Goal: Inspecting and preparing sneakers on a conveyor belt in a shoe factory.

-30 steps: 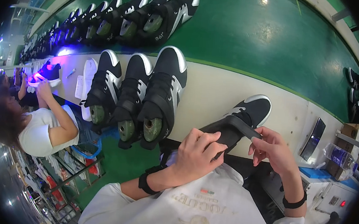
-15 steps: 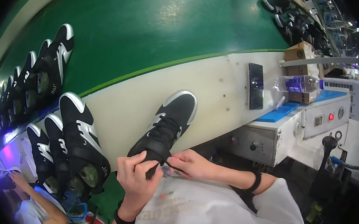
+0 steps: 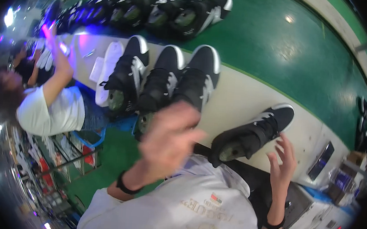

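Both hands off shoe, toe up-right, lying diagonal

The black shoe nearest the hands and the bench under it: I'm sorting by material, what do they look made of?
Black shoe: dark, matte upper, probably textile or synthetic leather; smooth white rubber-like sole rim. Bench: hard, cream, painted-looking surface with a faint sheen. Both hands are open: left hand blurred, right hand beside the shoe.

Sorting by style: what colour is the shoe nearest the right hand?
Black shoe with white toe and sole edge, seen in the head view.
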Demonstrator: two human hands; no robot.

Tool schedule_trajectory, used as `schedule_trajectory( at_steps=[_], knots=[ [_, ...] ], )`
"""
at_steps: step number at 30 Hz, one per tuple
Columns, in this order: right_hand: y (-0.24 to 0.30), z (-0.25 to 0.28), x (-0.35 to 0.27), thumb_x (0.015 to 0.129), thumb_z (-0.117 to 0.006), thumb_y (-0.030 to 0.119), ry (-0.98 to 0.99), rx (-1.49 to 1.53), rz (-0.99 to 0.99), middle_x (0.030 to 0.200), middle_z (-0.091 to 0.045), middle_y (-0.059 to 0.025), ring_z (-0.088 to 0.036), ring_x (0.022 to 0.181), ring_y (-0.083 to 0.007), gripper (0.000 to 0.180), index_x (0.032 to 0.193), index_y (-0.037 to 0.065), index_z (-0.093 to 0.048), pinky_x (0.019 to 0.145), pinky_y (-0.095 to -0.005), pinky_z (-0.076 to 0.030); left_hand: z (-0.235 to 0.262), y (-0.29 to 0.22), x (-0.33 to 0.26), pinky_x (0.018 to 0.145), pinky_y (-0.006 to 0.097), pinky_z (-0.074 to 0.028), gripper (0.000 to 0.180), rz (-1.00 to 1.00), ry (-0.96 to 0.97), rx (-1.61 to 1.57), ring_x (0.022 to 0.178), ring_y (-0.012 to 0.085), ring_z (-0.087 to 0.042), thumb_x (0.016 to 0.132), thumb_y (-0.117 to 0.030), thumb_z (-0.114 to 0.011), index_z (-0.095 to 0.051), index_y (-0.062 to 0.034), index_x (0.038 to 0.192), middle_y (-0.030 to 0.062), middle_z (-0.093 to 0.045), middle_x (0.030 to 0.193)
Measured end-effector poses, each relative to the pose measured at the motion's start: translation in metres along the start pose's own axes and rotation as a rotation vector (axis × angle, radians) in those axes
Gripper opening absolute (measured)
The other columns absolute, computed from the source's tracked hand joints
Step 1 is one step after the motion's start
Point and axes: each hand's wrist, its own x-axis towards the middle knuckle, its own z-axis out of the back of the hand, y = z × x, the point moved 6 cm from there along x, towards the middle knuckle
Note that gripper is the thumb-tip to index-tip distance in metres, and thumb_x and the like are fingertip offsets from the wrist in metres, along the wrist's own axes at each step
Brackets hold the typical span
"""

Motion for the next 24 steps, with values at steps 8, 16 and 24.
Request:
schedule_trajectory(
  at_steps=[8, 16, 24],
  knots=[
    [0.046, -0.070, 0.031, 0.088, -0.068, 0.038, 0.143, -0.091, 0.264, 0.158, -0.030, -0.0198, -0.035, 0.140, -0.0384, 0.064, 0.142, 0.007, -0.052, 0.111, -0.0449, -0.033, 0.108, 0.158, -0.057, 0.103, 0.044, -0.043, 0.067, 0.773, -0.159, 0.507, 0.122, 0.0430, -0.052, 0.083, -0.016, -0.075, -0.043, -0.0051, 0.142, 0.0262, -0.053, 0.134],
    [0.077, -0.117, 0.052, 0.083, -0.072, 0.035, 0.321, -0.121, 0.442, 0.157, -0.032, -0.0189, -0.031, 0.142, -0.0410, 0.066, 0.142, 0.014, -0.053, 0.113, -0.0487, -0.031, 0.089, 0.139, -0.056, 0.096, 0.043, -0.047, 0.059, 0.619, -0.048, 0.393, 0.114, 0.0383, -0.059, 0.080, -0.007, -0.073, -0.052, -0.0092, 0.135, 0.0189, -0.060, 0.124],
    [0.070, -0.107, 0.041, 0.085, -0.072, 0.032, 0.322, -0.069, 0.374, 0.158, -0.031, -0.0180, -0.029, 0.144, -0.0390, 0.065, 0.143, 0.013, -0.051, 0.115, -0.0486, -0.029, 0.088, 0.136, -0.054, 0.093, 0.042, -0.049, 0.056, 0.563, 0.001, 0.330, 0.112, 0.0392, -0.060, 0.081, -0.005, -0.072, -0.053, -0.0082, 0.133, 0.0203, -0.061, 0.122]
  ],
)
